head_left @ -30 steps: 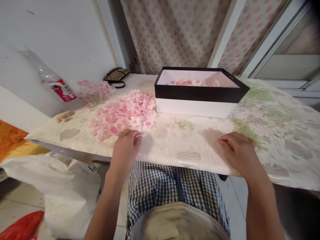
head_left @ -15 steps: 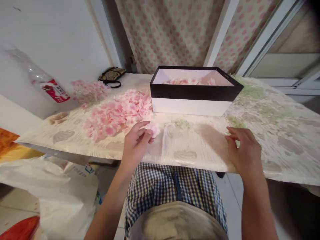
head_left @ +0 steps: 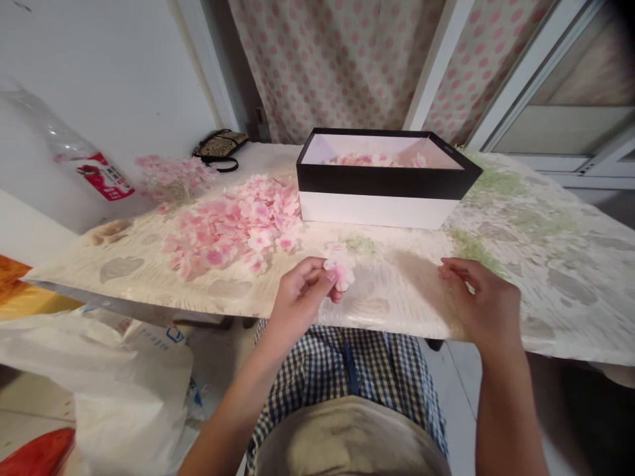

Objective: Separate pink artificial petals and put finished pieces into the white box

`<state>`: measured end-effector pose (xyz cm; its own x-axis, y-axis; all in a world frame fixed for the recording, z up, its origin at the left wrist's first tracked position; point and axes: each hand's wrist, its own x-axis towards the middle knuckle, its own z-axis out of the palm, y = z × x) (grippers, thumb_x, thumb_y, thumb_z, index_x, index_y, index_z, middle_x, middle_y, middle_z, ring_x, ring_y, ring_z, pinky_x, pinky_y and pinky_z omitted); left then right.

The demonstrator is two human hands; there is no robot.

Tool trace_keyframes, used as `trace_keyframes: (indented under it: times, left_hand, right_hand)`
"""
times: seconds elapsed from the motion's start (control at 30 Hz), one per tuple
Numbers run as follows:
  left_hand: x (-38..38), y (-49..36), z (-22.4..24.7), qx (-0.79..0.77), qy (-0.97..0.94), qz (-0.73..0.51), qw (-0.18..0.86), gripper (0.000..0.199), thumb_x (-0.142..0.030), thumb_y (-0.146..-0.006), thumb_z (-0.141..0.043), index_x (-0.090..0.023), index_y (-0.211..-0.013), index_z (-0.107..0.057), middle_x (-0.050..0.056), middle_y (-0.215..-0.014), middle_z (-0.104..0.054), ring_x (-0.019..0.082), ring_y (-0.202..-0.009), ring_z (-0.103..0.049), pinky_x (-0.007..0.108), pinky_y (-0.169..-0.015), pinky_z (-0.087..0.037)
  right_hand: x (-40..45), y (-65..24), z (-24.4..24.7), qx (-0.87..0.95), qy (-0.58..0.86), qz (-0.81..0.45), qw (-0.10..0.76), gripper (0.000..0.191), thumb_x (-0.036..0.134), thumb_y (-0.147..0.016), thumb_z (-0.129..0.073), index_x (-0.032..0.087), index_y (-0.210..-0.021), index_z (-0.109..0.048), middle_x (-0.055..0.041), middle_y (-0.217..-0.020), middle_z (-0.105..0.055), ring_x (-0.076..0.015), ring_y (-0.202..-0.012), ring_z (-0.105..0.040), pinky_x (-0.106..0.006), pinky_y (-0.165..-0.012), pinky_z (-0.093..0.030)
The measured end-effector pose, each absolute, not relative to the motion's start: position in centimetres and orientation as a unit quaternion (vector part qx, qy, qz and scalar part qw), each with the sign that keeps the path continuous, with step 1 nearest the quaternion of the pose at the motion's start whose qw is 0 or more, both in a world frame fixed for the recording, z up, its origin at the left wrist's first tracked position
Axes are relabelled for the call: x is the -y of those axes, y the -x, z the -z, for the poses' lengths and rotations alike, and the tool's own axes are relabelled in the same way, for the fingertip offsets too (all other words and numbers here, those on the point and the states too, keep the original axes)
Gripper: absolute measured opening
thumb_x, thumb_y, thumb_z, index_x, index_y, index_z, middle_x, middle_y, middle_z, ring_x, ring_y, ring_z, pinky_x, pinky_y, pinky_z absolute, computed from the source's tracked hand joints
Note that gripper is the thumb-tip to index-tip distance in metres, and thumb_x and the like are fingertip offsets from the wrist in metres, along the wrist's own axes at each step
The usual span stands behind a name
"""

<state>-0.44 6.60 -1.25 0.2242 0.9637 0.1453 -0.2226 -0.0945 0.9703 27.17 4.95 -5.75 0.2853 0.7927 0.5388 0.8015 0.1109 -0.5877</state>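
Between the thumb and fingers of my left hand (head_left: 303,294) is a pink artificial flower (head_left: 341,272), held just above the table's front part. My right hand (head_left: 481,301) is pinched, thumb against forefinger, beside some green stem pieces (head_left: 473,248); whatever its fingertips hold, if anything, is too small to make out. A heap of loose pink flowers (head_left: 233,221) lies to the left. Behind the hands stands an open black-and-white box (head_left: 381,205), with more pink flowers (head_left: 372,160) inside.
The table (head_left: 238,301) has a patterned cover. A small green cluster (head_left: 363,244) lies before the box, and more green pieces (head_left: 540,218) spread out at right. Further left are a patterned pouch (head_left: 221,144), a plastic bottle (head_left: 94,165) and a white bag (head_left: 124,377) below.
My left hand has moved right, away from the pink heap, with the pink flower in its fingers. My right hand has shifted slightly left and stays pinched.
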Motion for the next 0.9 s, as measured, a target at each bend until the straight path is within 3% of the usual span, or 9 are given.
trace_keyframes:
  times: [0.43, 0.57, 0.73, 0.9]
  left_hand:
    - [-6.2, -0.8, 1.3, -0.385, -0.480, -0.527, 0.586, 0.019, -0.024, -0.073, -0.077, -0.016, -0.073, -0.059, -0.002, -0.060, -0.069, 0.012, -0.056, -0.067, 0.022, -0.061, -0.055]
    - [-5.9, -1.1, 1.1, -0.400, -0.493, -0.521, 0.571, 0.023, -0.025, -0.069, -0.079, -0.017, -0.071, -0.057, 0.000, -0.064, -0.072, 0.014, -0.058, -0.068, 0.024, -0.063, -0.055]
    - [-5.3, -1.1, 1.0, -0.401, -0.536, -0.499, 0.550, 0.018, -0.025, -0.074, -0.075, -0.019, -0.082, -0.060, 0.002, -0.074, -0.075, 0.017, -0.069, -0.072, 0.024, -0.064, -0.056]
    - [-4.7, -0.8, 1.0, -0.386, -0.586, -0.478, 0.528, 0.009, -0.023, -0.082, -0.069, -0.019, -0.087, -0.063, 0.003, -0.087, -0.076, 0.018, -0.083, -0.073, 0.023, -0.068, -0.057]
  right_hand:
    - [-2.9, -23.3, 3.6, 0.563, 0.609, -0.114, 0.548, 0.011, 0.034, -0.088, -0.063, 0.023, -0.092, -0.062, -0.0024, -0.084, -0.071, -0.0208, -0.082, -0.071, -0.030, -0.066, -0.058]
    - [-1.2, -19.8, 1.5, 0.643, 0.516, -0.148, 0.546, 0.009, 0.019, -0.092, -0.060, 0.026, -0.097, -0.062, -0.0006, -0.091, -0.071, -0.0182, -0.085, -0.070, -0.031, -0.077, -0.056]
    - [-1.6, -17.1, 0.6, 0.707, 0.420, -0.164, 0.545, 0.012, 0.012, -0.087, -0.062, 0.023, -0.086, -0.065, -0.0046, -0.111, -0.063, -0.0193, -0.099, -0.064, -0.034, -0.086, -0.053]
    - [-2.7, -16.5, 1.3, 0.676, 0.423, -0.232, 0.557, 0.013, 0.011, -0.084, -0.065, 0.023, -0.082, -0.067, -0.0014, -0.092, -0.067, -0.0168, -0.087, -0.065, -0.030, -0.077, -0.052]
